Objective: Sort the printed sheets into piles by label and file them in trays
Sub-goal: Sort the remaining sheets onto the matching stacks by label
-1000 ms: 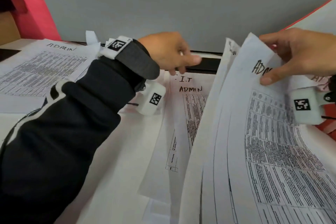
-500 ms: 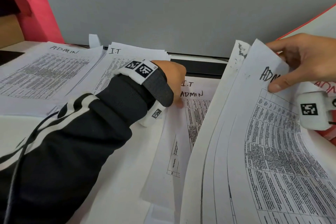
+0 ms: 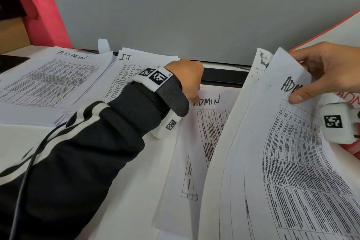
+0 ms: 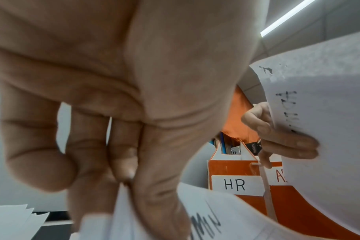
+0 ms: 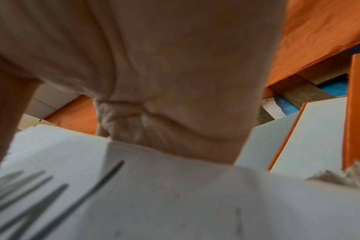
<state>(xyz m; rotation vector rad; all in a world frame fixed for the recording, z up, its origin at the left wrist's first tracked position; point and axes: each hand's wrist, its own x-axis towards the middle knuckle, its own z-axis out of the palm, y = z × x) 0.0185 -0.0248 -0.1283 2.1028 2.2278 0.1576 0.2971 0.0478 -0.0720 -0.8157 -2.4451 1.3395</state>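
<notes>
My right hand (image 3: pixel 319 76) holds up the top edge of a thick stack of printed sheets (image 3: pixel 282 161), thumb on the front sheet marked ADMIN; its fingers (image 4: pixel 288 146) curl behind the stack. Beneath the lifted stack lies a flat sheet marked ADMIN (image 3: pixel 206 115). My left hand (image 3: pixel 187 82) is down on that middle pile's top edge. In the left wrist view its thumb and fingers (image 4: pixel 125 180) pinch the top edge of a sheet (image 4: pixel 206 219) with handwriting on it. Sorted piles lie at the back left: an ADMIN pile (image 3: pixel 48 84) and an I.T pile (image 3: pixel 134 64).
A grey partition (image 3: pixel 194 15) closes the back of the white desk (image 3: pixel 126 181). Orange trays stand at the right, one labelled HR (image 4: pixel 234 185). A red panel (image 3: pixel 44 6) rises at the far left. A black cable (image 3: pixel 21 191) runs along my left sleeve.
My left hand dropped from above the desk's back edge onto the top of the middle pile and pinched a sheet there. The right hand kept the stack raised, almost still.
</notes>
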